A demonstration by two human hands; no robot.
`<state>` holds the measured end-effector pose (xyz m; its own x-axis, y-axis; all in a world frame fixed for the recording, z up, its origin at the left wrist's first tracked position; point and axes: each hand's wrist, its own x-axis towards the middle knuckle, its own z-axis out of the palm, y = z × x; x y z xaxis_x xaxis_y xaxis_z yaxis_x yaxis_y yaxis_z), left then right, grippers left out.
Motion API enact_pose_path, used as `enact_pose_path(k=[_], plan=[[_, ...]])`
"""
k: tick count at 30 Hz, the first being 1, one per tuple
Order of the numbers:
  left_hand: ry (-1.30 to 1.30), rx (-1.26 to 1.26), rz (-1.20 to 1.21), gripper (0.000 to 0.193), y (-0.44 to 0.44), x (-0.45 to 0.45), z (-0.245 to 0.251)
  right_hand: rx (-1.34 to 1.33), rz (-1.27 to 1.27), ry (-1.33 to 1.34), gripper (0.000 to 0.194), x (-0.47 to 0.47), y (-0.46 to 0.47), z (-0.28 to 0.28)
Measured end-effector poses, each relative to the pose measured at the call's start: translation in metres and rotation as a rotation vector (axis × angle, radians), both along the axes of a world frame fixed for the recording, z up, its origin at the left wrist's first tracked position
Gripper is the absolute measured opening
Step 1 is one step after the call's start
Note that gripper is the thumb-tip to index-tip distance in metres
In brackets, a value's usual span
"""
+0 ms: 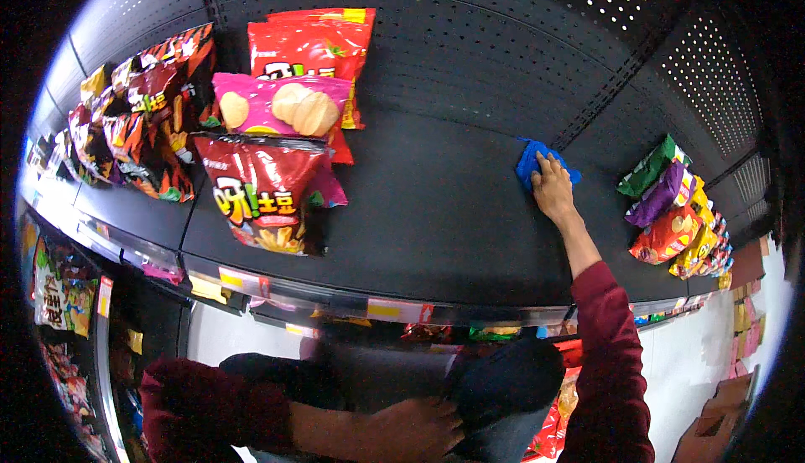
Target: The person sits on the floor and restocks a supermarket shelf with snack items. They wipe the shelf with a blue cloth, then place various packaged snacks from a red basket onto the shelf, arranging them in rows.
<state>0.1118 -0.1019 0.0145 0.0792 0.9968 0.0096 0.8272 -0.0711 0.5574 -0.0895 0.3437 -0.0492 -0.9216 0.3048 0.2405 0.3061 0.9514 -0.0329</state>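
Note:
My right hand [553, 187] presses a crumpled blue cloth [534, 160] against the black metal shelf [434, 224], near the foot of the perforated back panel. The fingers spread over the cloth and cover part of it. Low in the view, in shadow, my left hand [415, 428] rests on my leg by the knee; I see nothing held in it, but its fingers are too dark to make out. Left of the cloth stand a maroon chip bag [270, 192], a pink chip bag [283, 105] and red chip bags [308, 44], one behind another.
Dark chip bags [148, 117] crowd the shelf's left end. Green, purple, red and yellow chip bags [666, 230] lean together at the right. A clear label strip with price tags [399, 310] runs along the front edge. Cardboard boxes [710, 422] stand on the floor at lower right.

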Motion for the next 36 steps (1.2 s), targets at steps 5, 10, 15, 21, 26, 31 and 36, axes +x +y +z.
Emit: enact_pose_path(k=[5, 10, 15, 21, 26, 31, 36], plan=[[0.148, 0.353, 0.045, 0.047, -0.007, 0.008, -0.028, -0.048, 0.004, -0.04, 0.054, -0.047, -0.067, -0.002], [0.041, 0.227, 0.019, 0.044, -0.013, 0.017, -0.026, -0.074, 0.052, -0.056, 0.055, -0.078, -0.159, 0.001], [0.138, 0.282, -0.076, 0.032, -0.007, 0.007, -0.022, -0.081, 0.155, -0.089, 0.054, -0.099, -0.223, 0.014], [0.243, 0.249, -0.073, 0.019, -0.013, 0.003, -0.009, -0.053, 0.218, -0.058, 0.051, -0.107, -0.244, 0.014], [0.036, -0.012, -0.029, 0.029, 0.002, -0.024, -0.002, -0.043, 0.327, -0.075, 0.049, -0.083, -0.233, 0.013], [0.172, 0.041, -0.107, 0.033, 0.013, -0.027, -0.026, -0.033, 0.437, -0.082, 0.049, -0.033, -0.24, 0.013], [0.21, -0.15, 0.027, 0.032, 0.027, -0.023, -0.037, -0.051, 0.512, -0.153, 0.053, 0.029, -0.259, 0.024]])
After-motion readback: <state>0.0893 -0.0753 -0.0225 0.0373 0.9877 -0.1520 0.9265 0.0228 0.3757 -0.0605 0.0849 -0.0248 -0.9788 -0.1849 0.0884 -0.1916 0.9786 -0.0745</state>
